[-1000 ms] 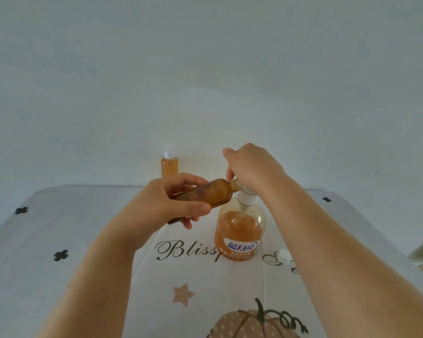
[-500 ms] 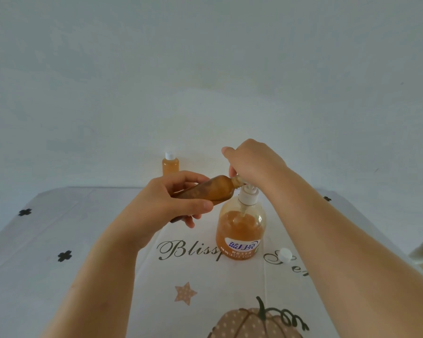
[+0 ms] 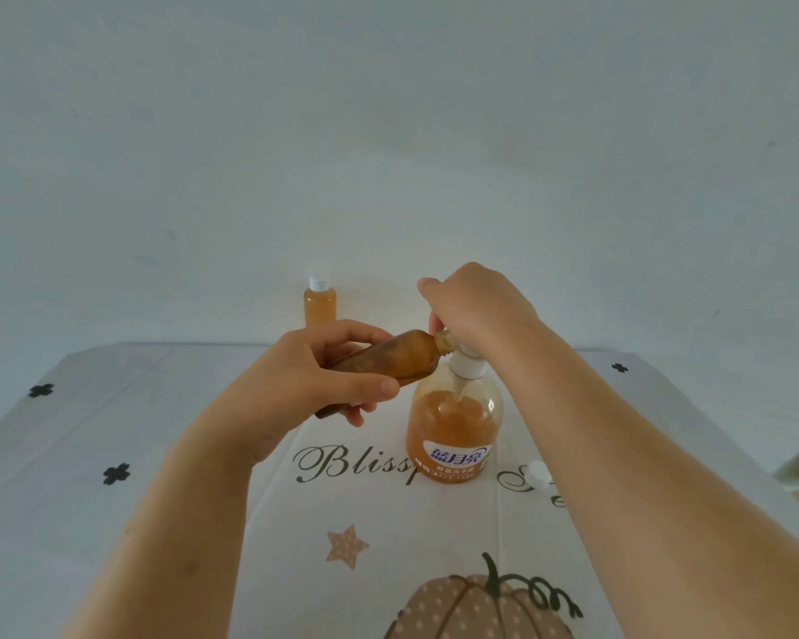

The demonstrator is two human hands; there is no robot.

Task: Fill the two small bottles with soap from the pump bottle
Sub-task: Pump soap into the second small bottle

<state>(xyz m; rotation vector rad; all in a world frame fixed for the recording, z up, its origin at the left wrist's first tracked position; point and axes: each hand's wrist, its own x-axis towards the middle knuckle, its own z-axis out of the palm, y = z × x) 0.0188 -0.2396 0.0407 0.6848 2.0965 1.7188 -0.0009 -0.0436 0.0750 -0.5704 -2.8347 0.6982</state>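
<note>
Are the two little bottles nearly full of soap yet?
One looks done: the capped bottle at the back stands full of orange soap. In hand: the left hand holds the second bottle tilted, its mouth at the spout of the pump bottle, while the right hand grips the pump top. Left: finishing this fill and putting on the loose white cap.

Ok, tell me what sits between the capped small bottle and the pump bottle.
Head view: the left hand, holding the tilted open bottle, crosses that stretch.

Pretty plain tbh: left hand [image 3: 305,385] and right hand [image 3: 476,306] both bare, forearms [image 3: 642,454] bare to the frame edge, nails [image 3: 387,385] short.
</note>
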